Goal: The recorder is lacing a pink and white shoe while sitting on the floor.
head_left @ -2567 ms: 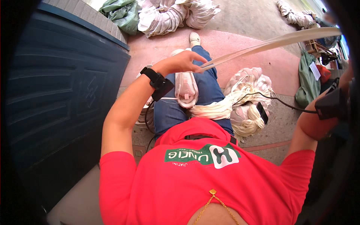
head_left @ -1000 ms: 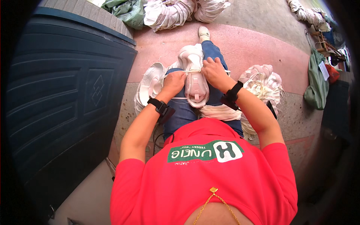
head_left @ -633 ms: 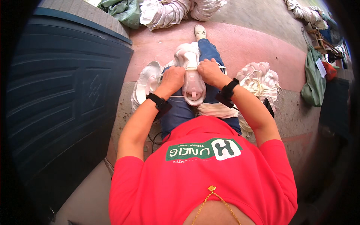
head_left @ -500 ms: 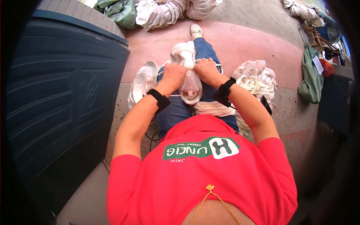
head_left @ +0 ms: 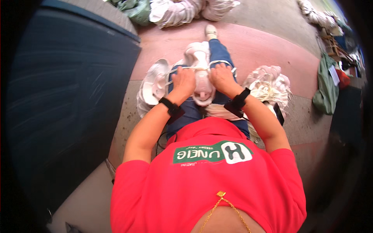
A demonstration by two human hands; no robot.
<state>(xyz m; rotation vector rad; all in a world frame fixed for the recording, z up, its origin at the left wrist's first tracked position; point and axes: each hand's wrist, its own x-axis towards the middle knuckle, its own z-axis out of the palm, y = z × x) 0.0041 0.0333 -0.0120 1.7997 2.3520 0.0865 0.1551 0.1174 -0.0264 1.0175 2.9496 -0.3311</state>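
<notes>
One dark blue panelled door (head_left: 70,101) is standing along the left edge of the pink-and-grey floor (head_left: 268,44). One red short-sleeved shirt (head_left: 210,186) with a printed green-and-white patch is covering the person's torso, and two legs in blue denim jeans (head_left: 182,112) are reaching away from it. Two coiled bundles of pale pink-and-white shoe parts (head_left: 176,13) are lying near the far edge of the floor's pink band, one beside the other. One dull green fabric bag (head_left: 325,85) is hanging or standing toward the floor's right edge. Two more piles are flanking the legs: a white-and-pink stack of shoe uppers (head_left: 150,89) just beside the left thigh's outer edge, and a pink heap with loose cream strands (head_left: 268,85) near the right thigh's; their pieces are overlapping too much to count. Between the thighs' inner edges, a pale pink-and-white mesh shoe upper (head_left: 202,87) is resting, heel end toward the shirt; whether the whiter rounded part beyond is another piece, one cannot tell. Two hands are working over it, the left hand (head_left: 183,82) with fingers curled together, the right hand (head_left: 224,79) with fingers bent close, both clamping one thin white cord (head_left: 199,68) that is crossing the upper.
</notes>
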